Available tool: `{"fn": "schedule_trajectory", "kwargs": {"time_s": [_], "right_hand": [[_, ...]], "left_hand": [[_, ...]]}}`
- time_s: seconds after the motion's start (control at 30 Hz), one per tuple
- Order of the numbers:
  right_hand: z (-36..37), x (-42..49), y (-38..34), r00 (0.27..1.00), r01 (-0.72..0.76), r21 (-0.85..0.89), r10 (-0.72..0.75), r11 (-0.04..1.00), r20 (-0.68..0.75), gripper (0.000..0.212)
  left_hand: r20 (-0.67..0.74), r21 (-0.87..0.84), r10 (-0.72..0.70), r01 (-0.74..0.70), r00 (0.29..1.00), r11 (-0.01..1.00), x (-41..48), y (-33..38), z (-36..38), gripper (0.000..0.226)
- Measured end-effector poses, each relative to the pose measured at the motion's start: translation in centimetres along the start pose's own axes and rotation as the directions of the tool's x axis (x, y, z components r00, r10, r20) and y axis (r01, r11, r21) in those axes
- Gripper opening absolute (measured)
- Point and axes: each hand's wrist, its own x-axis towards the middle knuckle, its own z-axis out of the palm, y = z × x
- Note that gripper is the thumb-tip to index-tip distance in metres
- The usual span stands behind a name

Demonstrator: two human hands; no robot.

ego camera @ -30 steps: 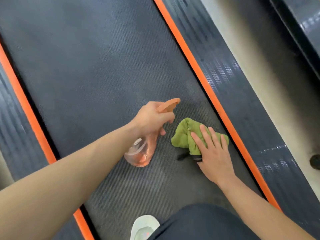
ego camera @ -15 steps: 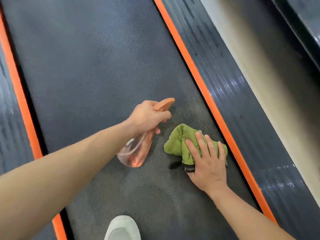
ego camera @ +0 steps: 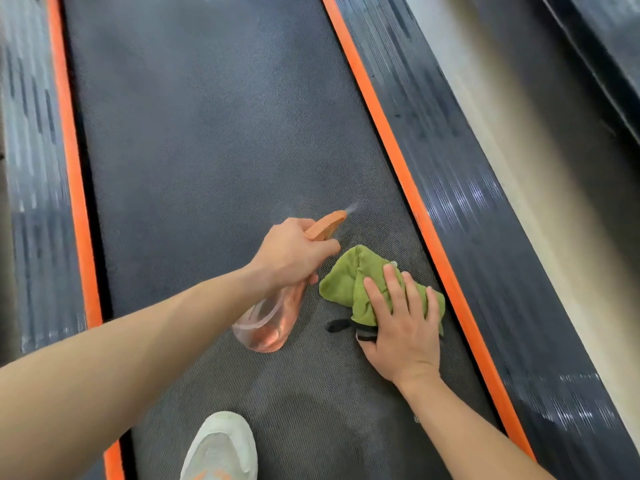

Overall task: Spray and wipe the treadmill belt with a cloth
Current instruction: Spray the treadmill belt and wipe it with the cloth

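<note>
My left hand grips the neck of an orange spray bottle, its fingers curled round the trigger. A fine mist leaves the orange nozzle, which points forward and right over the dark treadmill belt. A crumpled green cloth lies on the belt just right of the bottle. My right hand presses flat on the cloth's near part with straight, spread fingers. A black strap shows under that hand's thumb side.
Orange strips edge the belt on both sides, with dark ribbed side rails beyond them. My pale shoe stands on the belt's near end. Beige floor lies to the right of the treadmill.
The view has shifted so the shoe shows more. Spray mist now comes from the nozzle. Both hands keep their hold and place on bottle and cloth.
</note>
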Motion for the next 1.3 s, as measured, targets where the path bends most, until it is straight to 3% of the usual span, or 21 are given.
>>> {"fn": "schedule_trajectory", "kwargs": {"time_s": [0.13,0.3,0.53,0.7,0.8,0.9,1.2,1.3], "right_hand": [[0.2,0.0,0.1,1.000,0.010,0.015,-0.010,1.000,-0.011,0.087],[0.3,0.0,0.3,0.999,0.017,0.020,-0.016,1.000,-0.043,0.086],[0.2,-0.5,-1.2,0.996,-0.031,0.039,0.034,0.999,-0.083,0.085],[0.4,-0.6,-1.6,0.991,-0.006,0.039,0.011,0.999,-0.134,0.077],[0.2,-0.6,-2.0,0.990,-0.030,0.048,0.036,0.998,-0.133,0.074],[0.2,-0.6,-2.1,0.993,-0.031,0.034,0.034,0.999,-0.113,0.076],[0.2,-0.9,-2.7,0.994,-0.013,0.031,0.017,0.999,-0.112,0.075],[0.4,-1.3,-3.3,0.992,0.028,0.030,-0.024,0.999,-0.128,0.073]], "left_hand": [[-0.027,-0.068,-0.041,0.039,0.999,0.997,0.5,-0.4,-0.1,0.027],[-0.089,-0.041,-0.052,0.049,0.995,0.998,0.7,-1.0,-1.0,0.014],[-0.003,-0.066,-0.059,0.058,0.998,0.996,-2.0,-4.0,-2.3,0.028],[-0.015,-0.154,-0.028,0.025,0.999,0.988,-4.0,-6.8,-3.2,0.013],[-0.036,-0.213,-0.042,0.034,0.998,0.977,-5.0,-7.8,-3.9,0.034],[-0.039,-0.142,-0.079,0.073,0.996,0.987,-5.6,-8.6,-4.4,0.048],[-0.025,-0.038,-0.106,0.105,0.994,0.994,-6.8,-11.3,-4.9,0.015],[0.022,-0.117,-0.084,0.086,0.996,0.989,-7.1,-11.8,-5.1,0.008]]}}
